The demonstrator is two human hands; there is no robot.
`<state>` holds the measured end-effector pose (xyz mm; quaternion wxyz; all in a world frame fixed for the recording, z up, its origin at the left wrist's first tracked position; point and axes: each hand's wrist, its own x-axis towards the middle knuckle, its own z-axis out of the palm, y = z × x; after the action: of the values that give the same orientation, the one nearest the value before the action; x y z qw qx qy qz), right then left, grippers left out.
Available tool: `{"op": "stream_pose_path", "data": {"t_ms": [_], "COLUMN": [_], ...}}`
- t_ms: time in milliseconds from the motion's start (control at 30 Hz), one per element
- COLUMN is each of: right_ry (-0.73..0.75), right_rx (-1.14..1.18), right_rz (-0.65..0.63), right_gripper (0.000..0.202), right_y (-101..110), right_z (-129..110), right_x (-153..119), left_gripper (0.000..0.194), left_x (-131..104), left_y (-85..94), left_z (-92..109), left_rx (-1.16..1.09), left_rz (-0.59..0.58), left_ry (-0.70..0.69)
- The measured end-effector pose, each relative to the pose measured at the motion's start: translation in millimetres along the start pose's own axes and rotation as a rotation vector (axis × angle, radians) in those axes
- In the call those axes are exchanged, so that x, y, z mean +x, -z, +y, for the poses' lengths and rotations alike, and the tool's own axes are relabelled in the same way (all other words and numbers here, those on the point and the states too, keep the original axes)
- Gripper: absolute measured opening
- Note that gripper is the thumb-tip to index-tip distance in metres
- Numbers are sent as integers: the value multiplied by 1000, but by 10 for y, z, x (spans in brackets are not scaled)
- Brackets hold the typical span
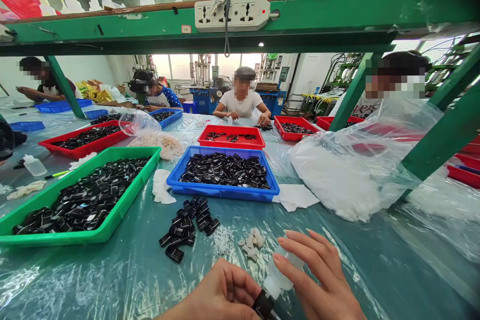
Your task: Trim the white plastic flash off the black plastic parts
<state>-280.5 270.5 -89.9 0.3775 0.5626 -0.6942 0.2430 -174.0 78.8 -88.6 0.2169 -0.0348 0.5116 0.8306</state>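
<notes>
At the bottom centre my left hand (225,292) is closed on a black part (263,305). Just to its right, my right hand (318,275) holds a translucent white squeeze bottle (281,272) between thumb and fingers, its lower end close to the black part. Beyond my hands lie a loose pile of black parts (183,227), a small heap of tiny white pieces (223,240) and some cream-coloured pieces (253,242). Farther back, a blue tray (225,191) holds many black parts.
A green tray (108,230) full of black parts stands at the left, a red tray (231,144) behind the blue one. Clear plastic bags (345,175) of white material lie at the right. A green shelf beam (131,30) with a power strip (232,14) crosses above. Several people sit beyond.
</notes>
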Motion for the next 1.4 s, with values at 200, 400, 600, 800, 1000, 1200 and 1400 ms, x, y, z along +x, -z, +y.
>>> {"op": "stream_pose_path", "data": {"t_ms": [200, 400, 600, 800, 1000, 1200, 1400], "right_ry": [4, 62, 20, -272, -985, -1120, -1163], "right_rx": [-60, -90, 0, 41, 451, 586, 582], "right_rz": [26, -3, 4, -29, -227, -319, -368], "right_gripper": [30, 28, 31, 26, 32, 35, 74], "right_y": [-4, 49, 66, -49, -300, -413, -313], "right_z": [-12, 17, 19, 90, 345, 414, 423], "right_x": [9, -10, 85, 57, -215, -277, -204], "left_gripper": [32, 33, 35, 42, 44, 45, 48], "left_x": [6, 3, 3, 53, 57, 55, 68], "left_y": [11, 34, 39, 21, -20, -15, 43], "left_z": [-22, -32, -30, -40, 39, 111, 107], "left_rx": [10, 14, -3, 0, -9, -68, -61], "left_rz": [-15, -17, -14, 154, 335, 398, 438], "left_ry": [-17, -25, -44, -69, -129, -196, -220]}}
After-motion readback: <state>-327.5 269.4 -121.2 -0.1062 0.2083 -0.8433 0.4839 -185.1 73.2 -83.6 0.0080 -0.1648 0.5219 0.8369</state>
